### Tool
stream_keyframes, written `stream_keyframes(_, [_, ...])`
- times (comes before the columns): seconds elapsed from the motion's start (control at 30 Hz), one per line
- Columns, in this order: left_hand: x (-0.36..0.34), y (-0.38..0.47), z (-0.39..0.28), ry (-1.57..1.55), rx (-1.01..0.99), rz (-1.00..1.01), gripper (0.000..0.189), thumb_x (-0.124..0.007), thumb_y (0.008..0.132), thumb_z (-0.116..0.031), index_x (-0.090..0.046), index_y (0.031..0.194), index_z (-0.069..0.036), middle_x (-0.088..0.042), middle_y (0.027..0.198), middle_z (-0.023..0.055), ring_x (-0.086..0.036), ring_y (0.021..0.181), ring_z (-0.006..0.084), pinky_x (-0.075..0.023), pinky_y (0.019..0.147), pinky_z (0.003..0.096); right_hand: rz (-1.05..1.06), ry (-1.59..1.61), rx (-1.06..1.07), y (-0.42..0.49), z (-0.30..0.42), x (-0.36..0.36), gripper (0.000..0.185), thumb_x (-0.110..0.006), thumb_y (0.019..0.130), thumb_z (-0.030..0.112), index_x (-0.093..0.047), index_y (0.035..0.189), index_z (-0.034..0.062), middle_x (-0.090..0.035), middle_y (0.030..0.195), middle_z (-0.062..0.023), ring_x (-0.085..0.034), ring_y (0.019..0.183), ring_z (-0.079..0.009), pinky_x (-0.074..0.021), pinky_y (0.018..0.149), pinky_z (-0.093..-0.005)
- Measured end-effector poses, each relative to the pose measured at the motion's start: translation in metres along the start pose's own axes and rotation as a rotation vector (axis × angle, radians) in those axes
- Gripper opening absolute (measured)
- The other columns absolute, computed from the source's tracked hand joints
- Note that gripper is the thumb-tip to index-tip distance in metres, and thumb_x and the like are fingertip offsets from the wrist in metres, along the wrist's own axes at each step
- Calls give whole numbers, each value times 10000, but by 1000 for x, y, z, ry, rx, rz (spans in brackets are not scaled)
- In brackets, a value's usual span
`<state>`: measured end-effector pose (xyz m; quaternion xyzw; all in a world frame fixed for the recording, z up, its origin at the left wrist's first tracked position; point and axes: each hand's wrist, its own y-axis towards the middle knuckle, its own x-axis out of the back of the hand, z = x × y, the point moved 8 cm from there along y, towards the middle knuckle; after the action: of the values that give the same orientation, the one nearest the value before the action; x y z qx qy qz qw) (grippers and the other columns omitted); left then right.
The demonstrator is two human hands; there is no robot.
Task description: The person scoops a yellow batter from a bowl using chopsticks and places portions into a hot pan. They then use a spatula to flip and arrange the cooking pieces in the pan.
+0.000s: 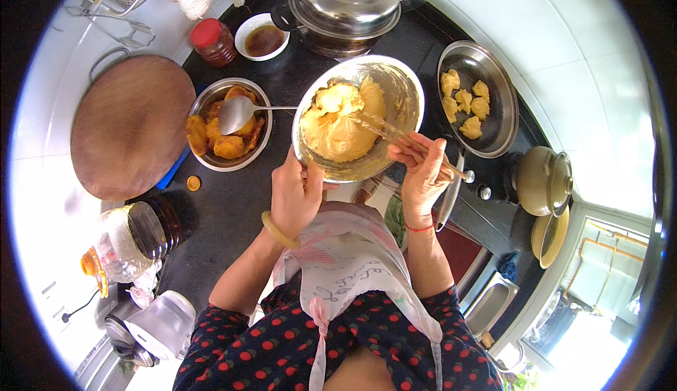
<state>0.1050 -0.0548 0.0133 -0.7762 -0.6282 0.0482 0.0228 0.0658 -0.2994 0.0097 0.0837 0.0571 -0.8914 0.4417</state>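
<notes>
My left hand (298,192) grips the near rim of a steel mixing bowl (402,89), tilted above the counter. Thick yellow dough (338,134) lies in it, and its inner wall is smeared. My right hand (423,171) holds a pair of wooden chopsticks (389,132), their tips in the dough. To the right, a frying pan (505,100) on the stove holds several lumps of the same dough (463,100). At left, a steel bowl (267,150) contains browned fried pieces (229,147); a metal spoon (236,115) rests over them, its handle passing behind the mixing bowl.
A lidded steel pot (346,5), a bowl of brown sauce (264,41) and a red-lidded jar (213,42) stand at the back. A round wooden board (132,126) leans left, above a large oil bottle (132,240). A lidded clay pot (542,179) stands right.
</notes>
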Motion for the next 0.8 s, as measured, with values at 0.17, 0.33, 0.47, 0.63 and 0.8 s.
stream_keyframes(0.17, [3,-3,-7,65,-13,52,306,-486,1077,-38,-509,1345,109,-767,1055,198,-795,894,253,-681,716,341,-74,104,-22,1,-1,-10,669,-488,1125,485,-655,1121,-163,-751,956,-264,-780,750,-316,-678,708,-406])
stream_keyframes(0.33, [4,-4,-21,13,1,43,294,-470,1081,-37,-514,1330,112,-759,1102,201,-789,917,254,-684,727,344,-63,118,71,9,10,-13,678,-479,1127,492,-646,1137,-165,-741,965,-282,-778,752,-334,-680,711,-416])
stream_keyframes(0.47, [5,-3,-9,-100,50,36,295,-459,1080,-46,-510,1313,128,-742,1125,196,-779,963,264,-693,740,357,-49,58,178,10,35,-22,704,-451,1129,518,-654,1137,-157,-750,968,-275,-778,761,-345,-675,724,-415])
stream_keyframes(0.63, [-7,7,1,-234,181,110,370,-404,1106,-114,-447,1396,112,-678,1284,232,-763,1049,328,-693,802,399,42,-76,349,0,57,-27,754,-340,1132,582,-617,1194,-117,-752,1021,-280,-780,807,-366,-669,777,-439])
stream_keyframes(0.8, [-19,22,-5,-323,185,142,373,-377,1067,-60,-469,1379,122,-688,1256,238,-768,1001,314,-695,800,398,-33,-12,450,3,88,-21,788,-285,1129,612,-608,1180,-105,-734,975,-281,-750,758,-376,-644,757,-457])
